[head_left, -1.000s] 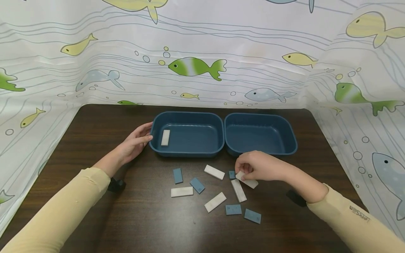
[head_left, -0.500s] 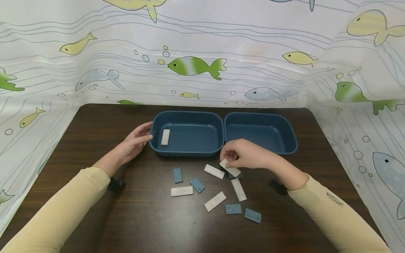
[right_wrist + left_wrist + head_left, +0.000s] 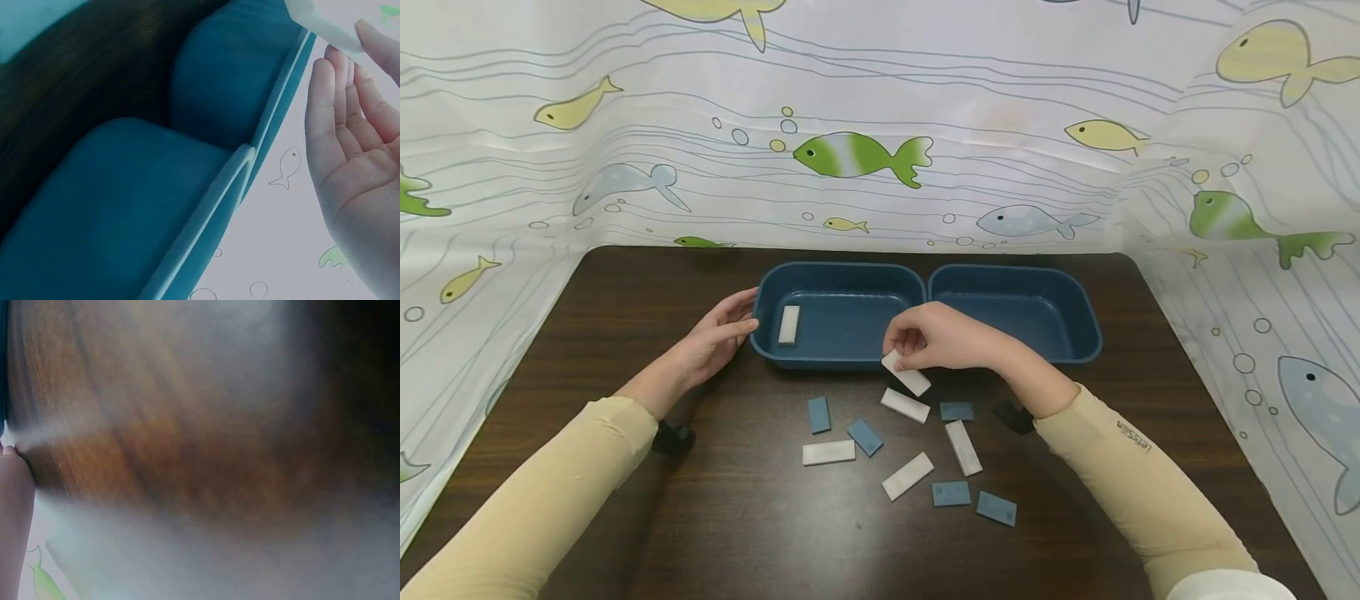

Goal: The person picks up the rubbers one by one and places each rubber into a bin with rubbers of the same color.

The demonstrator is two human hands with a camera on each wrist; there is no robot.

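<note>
My right hand (image 3: 946, 335) pinches a white rectangular block (image 3: 913, 378) between thumb and fingers, close over the front rim of the left blue tray (image 3: 853, 323). In the right wrist view the block (image 3: 325, 28) sticks out past the fingertips, above the trays' walls. My left hand (image 3: 717, 340) rests against the left end of that tray, thumb at the rim and fingers straight along the side. Only a strip of this hand (image 3: 14, 519) shows in the left wrist view. One white block (image 3: 788, 325) lies inside the left tray, near its left end.
A second blue tray (image 3: 1011, 321) stands beside the first, partly behind my right hand. On the dark table (image 3: 737, 517) in front lie more white blocks (image 3: 829, 452) and several smaller blue tiles (image 3: 951, 493). A fish-patterned sheet (image 3: 715, 192) encloses the back and sides.
My right hand has lifted the white block from the right of the loose pieces and carried it left and back to the left tray's front rim. The left hand stays in place.
</note>
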